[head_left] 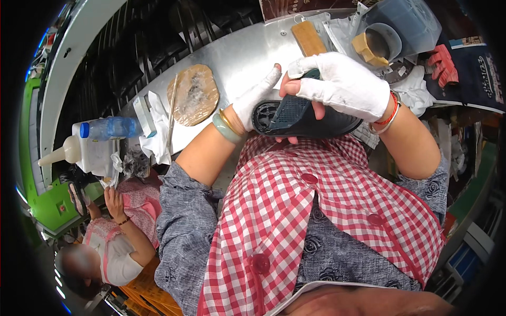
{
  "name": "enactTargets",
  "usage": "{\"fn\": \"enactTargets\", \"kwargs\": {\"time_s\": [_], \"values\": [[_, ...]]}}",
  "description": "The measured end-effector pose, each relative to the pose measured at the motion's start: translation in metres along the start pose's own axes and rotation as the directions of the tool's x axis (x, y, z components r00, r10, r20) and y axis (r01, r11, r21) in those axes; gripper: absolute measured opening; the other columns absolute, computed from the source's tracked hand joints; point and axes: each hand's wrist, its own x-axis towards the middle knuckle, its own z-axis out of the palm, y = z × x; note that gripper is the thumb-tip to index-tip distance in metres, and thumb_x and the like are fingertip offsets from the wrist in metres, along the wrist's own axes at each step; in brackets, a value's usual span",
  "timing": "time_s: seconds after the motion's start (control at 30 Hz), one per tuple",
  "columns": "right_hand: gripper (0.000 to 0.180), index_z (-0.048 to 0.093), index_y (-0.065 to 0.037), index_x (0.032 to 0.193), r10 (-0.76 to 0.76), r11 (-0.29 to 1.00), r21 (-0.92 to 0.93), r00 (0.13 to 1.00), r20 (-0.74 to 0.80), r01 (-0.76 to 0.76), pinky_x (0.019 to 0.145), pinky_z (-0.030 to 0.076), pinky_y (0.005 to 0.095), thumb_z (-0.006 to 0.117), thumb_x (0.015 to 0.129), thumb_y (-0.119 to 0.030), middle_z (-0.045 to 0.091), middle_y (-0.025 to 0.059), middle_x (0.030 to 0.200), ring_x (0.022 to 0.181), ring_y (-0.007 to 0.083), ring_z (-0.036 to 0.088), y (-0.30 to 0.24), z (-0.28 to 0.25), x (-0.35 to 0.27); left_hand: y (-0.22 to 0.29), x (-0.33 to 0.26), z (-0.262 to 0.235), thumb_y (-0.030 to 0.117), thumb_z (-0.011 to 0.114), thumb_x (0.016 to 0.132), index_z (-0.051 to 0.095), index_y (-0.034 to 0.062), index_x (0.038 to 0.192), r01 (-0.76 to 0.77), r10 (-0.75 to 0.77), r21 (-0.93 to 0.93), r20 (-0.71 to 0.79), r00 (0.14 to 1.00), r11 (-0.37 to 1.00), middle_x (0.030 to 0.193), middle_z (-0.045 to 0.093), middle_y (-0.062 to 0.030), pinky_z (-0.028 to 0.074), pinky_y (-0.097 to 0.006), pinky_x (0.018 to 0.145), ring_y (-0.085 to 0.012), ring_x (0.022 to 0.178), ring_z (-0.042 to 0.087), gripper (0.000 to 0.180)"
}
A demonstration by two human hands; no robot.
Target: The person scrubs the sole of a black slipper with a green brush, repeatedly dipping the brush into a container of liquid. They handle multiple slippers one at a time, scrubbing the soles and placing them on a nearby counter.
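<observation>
A black shoe [337, 124] lies sideways in front of my chest, its open end toward my left. My left hand [255, 97], in a white glove with bare fingertips, grips that end, thumb raised and fingers curled underneath. My right hand [337, 84], gloved the same way, pinches a dark teal flat piece with a fine raised pattern [291, 111] between thumb and fingers. This piece slants down over the shoe's left end; its upper end is partly hidden by my right fingers. I cannot tell whether it is fixed to the shoe.
On the metal table [247, 52] are a brown plastic-wrapped oval board [193, 95], a thin stick [172, 113], a wooden block [308, 38] and a cup [383, 39]. A blue-capped bottle [110, 128] and white nozzle bottle [95, 152] lie left. A co-worker [121, 237] sits lower left.
</observation>
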Motion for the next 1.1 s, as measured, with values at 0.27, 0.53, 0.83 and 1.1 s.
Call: {"fn": "enactTargets", "kwargs": {"time_s": [0.27, 0.53, 0.83, 1.1], "values": [[0.02, 0.065, -0.004, 0.091, 0.02, 0.997, 0.07, 0.999, -0.03, -0.018, 0.047, 0.032, 0.0184, 0.057, 0.088, -0.022, 0.057, -0.0013, 0.068, 0.048, 0.0032, 0.046, 0.028, -0.015, -0.018, -0.002, -0.012, -0.037, 0.072, 0.037, 0.08, 0.033, -0.0064, 0.13, 0.217, -0.222, -0.067, -0.079, 0.972, 0.974, 0.116, 0.051, -0.0273, 0.058, -0.039, 0.048, -0.033, 0.083, 0.064, 0.094], [0.026, 0.064, -0.006, 0.098, -0.131, 0.969, 0.12, 0.857, -0.498, 0.217, 0.045, 0.031, 0.0146, 0.056, 0.09, -0.029, 0.057, -0.0021, 0.061, 0.052, 0.0012, 0.049, 0.045, -0.049, -0.062, 0.019, -0.026, -0.023, 0.033, 0.048, 0.09, 0.036, -0.0047, 0.129, -0.134, 0.135, 0.018, -0.207, 0.969, 0.991, 0.117, 0.052, -0.0238, 0.055, -0.044, 0.074, -0.0365, 0.093, 0.061, 0.056], [0.024, 0.068, -0.006, 0.091, -0.127, 0.992, -0.113, 0.425, -0.896, 0.056, 0.049, 0.036, 0.0163, 0.06, 0.088, -0.03, 0.061, -0.0039, 0.074, 0.051, 0.0016, 0.047, 0.073, -0.099, -0.079, -0.035, -0.041, -0.031, 0.057, 0.032, 0.091, 0.033, 0.0034, 0.136, -0.42, 0.267, -0.299, -0.441, 0.857, 0.857, 0.135, 0.039, -0.0178, 0.035, -0.059, 0.096, -0.0356, 0.125, 0.038, 0.07], [0.022, 0.067, -0.005, 0.094, -0.036, 0.995, 0.013, 0.502, -0.864, 0.094, 0.048, 0.04, 0.0172, 0.059, 0.089, -0.024, 0.064, -0.0017, 0.078, 0.049, 0.0032, 0.05, 0.094, -0.114, -0.071, -0.064, -0.049, -0.032, 0.048, 0.031, 0.094, 0.04, 0.0119, 0.133, -0.315, 0.152, -0.467, -0.353, 0.923, 0.827, 0.132, 0.044, -0.0138, 0.048, -0.045, 0.074, -0.0424, 0.117, 0.044, 0.054]]}}
